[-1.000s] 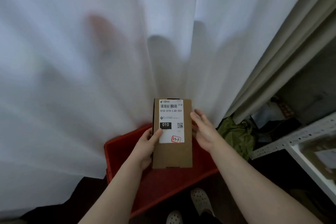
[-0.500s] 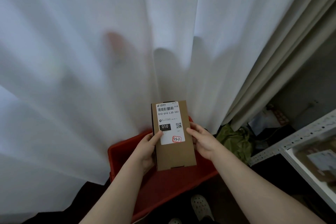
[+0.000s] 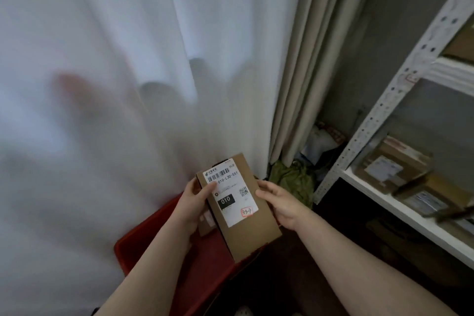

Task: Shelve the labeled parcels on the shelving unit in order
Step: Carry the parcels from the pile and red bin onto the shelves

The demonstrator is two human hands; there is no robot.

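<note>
1. My left hand (image 3: 195, 204) grips the parcel's left long edge, with the thumb laid over the top of the label. My right hand (image 3: 278, 202) clasps the opposite long edge, fingers curled round it.
2. The parcel (image 3: 252, 236) sits between the two hands in front of me, label side up, above the red crate (image 3: 143, 251). Its long axis runs away from me, with the far end leaning a little to the left.
3. The label (image 3: 232, 195) shows 010 in a black block, and "3-3-7" is handwritten and ringed in red at its near right corner.
4. The shelving unit (image 3: 384, 100) stands to my right, well apart from the parcel, so my right hand is the nearer one. The shelved parcels (image 3: 392, 164) already lie on a lower board.
5. I judge that the coming move is a swing to the right, led by the right-hand edge, with the long axis turned toward the shelf. I cannot tell which bay matches the mark; the shelf tags are too blurred.
6. The white curtain (image 3: 128, 59) hangs behind the crate.
</note>
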